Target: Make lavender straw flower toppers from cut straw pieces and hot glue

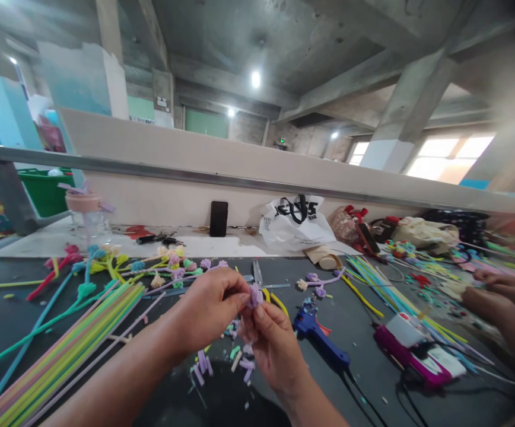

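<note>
Pressure too strong from the left hand [210,302] and right hand [276,344], whose fingertips [240,302] are pinched closed on the small purple flower [254,295] above the cut pieces [202,363], could perhaps crush it or make it slip down among them.

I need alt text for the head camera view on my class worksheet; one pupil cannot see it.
A person's left hand and right hand pinch a small lilac piece over a dark table. Bundled coloured strips lie at left; a blue glue gun lies at right, with another person's hands at the far right.
</note>
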Demonstrator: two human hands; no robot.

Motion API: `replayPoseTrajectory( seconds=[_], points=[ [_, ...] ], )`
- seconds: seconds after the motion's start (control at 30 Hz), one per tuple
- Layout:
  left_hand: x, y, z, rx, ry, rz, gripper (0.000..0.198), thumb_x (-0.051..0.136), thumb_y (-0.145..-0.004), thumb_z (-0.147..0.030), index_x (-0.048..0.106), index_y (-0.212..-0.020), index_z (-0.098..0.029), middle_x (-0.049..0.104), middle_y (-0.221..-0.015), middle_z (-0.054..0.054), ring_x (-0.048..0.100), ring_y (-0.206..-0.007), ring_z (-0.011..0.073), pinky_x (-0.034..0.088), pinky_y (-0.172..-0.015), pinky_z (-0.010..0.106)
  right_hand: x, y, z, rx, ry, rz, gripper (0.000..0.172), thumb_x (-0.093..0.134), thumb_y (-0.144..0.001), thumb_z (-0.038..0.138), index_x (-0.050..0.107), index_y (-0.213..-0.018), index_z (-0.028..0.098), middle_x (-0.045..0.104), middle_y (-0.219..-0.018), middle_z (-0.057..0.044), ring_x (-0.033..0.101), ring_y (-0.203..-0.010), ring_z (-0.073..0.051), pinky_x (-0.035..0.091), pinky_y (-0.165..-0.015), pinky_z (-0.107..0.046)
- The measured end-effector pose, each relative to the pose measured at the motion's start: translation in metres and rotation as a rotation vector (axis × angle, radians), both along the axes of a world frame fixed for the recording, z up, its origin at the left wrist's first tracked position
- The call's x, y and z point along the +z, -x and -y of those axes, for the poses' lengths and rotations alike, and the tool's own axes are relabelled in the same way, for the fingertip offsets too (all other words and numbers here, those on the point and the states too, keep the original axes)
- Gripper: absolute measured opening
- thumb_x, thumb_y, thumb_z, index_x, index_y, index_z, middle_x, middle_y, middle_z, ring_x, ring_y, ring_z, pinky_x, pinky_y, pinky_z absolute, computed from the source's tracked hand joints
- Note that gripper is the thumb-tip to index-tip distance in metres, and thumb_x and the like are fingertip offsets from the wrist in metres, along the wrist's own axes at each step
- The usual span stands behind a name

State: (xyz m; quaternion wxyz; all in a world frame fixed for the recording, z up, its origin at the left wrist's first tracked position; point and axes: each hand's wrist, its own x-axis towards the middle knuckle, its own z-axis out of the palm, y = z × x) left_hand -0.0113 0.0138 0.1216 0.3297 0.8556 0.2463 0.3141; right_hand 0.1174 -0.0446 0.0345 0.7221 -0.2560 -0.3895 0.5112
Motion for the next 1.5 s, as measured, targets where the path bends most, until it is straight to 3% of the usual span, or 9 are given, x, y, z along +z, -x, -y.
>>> replayPoseTrajectory(
  seconds=[0.27,0.47,0.63,0.7,0.9,1.17,1.27,1.37,1.5],
  points=[
    [-0.005,-0.002,0.001,-0.025,-0.205,0.054,0.013,0.049,-0.080,-0.012,0.057,-0.072,-0.018,0.059,-0.074,0.001,0.051,-0.073,0.0138,0.039,-0.068,0.028,0.000,0.000,-0.002,0.002,0.020,-0.018,0.017,0.065,-0.077,0.028,0.065,-0.068,0.014,0.045,-0.055,0.003,0.033,-0.047,-0.006,0.028,-0.048,-0.021],
    [-0.004,-0.001,-0.004,-0.010,-0.014,0.113,0.010,0.050,-0.082,-0.018,0.059,-0.079,-0.017,0.058,-0.077,0.000,0.053,-0.072,0.0128,0.043,-0.067,0.026,0.002,-0.005,0.001,-0.113,-0.086,0.060,0.017,0.069,-0.073,0.031,0.066,-0.066,0.016,0.044,-0.058,0.002,0.038,-0.053,-0.009,0.030,-0.050,-0.022],
    [-0.005,0.001,-0.010,-0.375,-0.012,-0.017,0.017,0.048,-0.085,-0.019,0.065,-0.085,-0.019,0.057,-0.086,0.000,0.054,-0.086,0.0134,0.042,-0.079,0.025,0.003,-0.010,0.000,-0.140,-0.141,0.088,0.015,0.070,-0.071,0.031,0.068,-0.064,0.018,0.044,-0.055,0.003,0.036,-0.052,-0.009,0.030,-0.051,-0.023],
    [-0.007,0.000,-0.008,-0.440,-0.017,-0.030,0.020,0.044,-0.088,-0.021,0.064,-0.086,-0.019,0.055,-0.092,0.001,0.052,-0.090,0.0130,0.042,-0.082,0.025,0.004,-0.011,-0.001,-0.140,-0.146,0.093,0.016,0.070,-0.071,0.032,0.068,-0.064,0.018,0.044,-0.055,0.003,0.035,-0.052,-0.009,0.030,-0.051,-0.022],
    [-0.015,-0.004,0.001,-0.390,-0.047,-0.046,0.025,0.039,-0.090,-0.024,0.062,-0.085,-0.018,0.049,-0.104,0.005,0.047,-0.100,0.0147,0.037,-0.094,0.029,0.003,-0.014,-0.001,-0.140,-0.073,0.113,0.021,0.073,-0.066,0.036,0.068,-0.060,0.016,0.046,-0.056,0.002,0.038,-0.056,-0.009,0.031,-0.052,-0.021],
    [-0.029,-0.014,0.000,-0.386,0.112,0.083,0.029,0.042,-0.088,-0.026,0.064,-0.071,-0.016,0.051,-0.113,0.006,0.047,-0.108,0.0174,0.038,-0.092,0.028,0.005,-0.018,-0.002,-0.045,-0.031,0.133,0.031,0.075,-0.062,0.041,0.066,-0.051,0.014,0.053,-0.048,0.000,0.043,-0.048,-0.009,0.032,-0.046,-0.020],
    [-0.035,-0.016,0.000,-0.420,0.248,0.195,0.028,0.051,-0.084,-0.027,0.067,-0.064,-0.016,0.056,-0.109,0.006,0.047,-0.110,0.0204,0.040,-0.090,0.029,0.002,-0.017,-0.003,0.011,-0.014,0.075,0.029,0.079,-0.057,0.040,0.065,-0.052,0.015,0.051,-0.045,0.002,0.041,-0.042,-0.007,0.031,-0.041,-0.018],
    [-0.036,-0.017,0.004,-0.482,0.394,0.279,0.026,0.056,-0.080,-0.025,0.070,-0.060,-0.016,0.061,-0.103,0.007,0.056,-0.094,0.0196,0.044,-0.084,0.031,0.000,-0.015,-0.003,0.080,0.027,0.068,0.029,0.080,-0.054,0.039,0.065,-0.055,0.015,0.049,-0.044,0.004,0.039,-0.037,-0.006,0.031,-0.038,-0.018],
    [-0.035,-0.017,0.011,-0.477,0.425,0.283,0.024,0.057,-0.079,-0.023,0.072,-0.061,-0.017,0.062,-0.067,0.003,0.058,-0.070,0.0156,0.044,-0.078,0.031,0.001,-0.015,-0.003,0.089,0.090,0.100,0.024,0.081,-0.055,0.029,0.061,-0.053,0.014,0.049,-0.044,0.004,0.040,-0.036,-0.005,0.032,-0.036,-0.017]
  ],
)
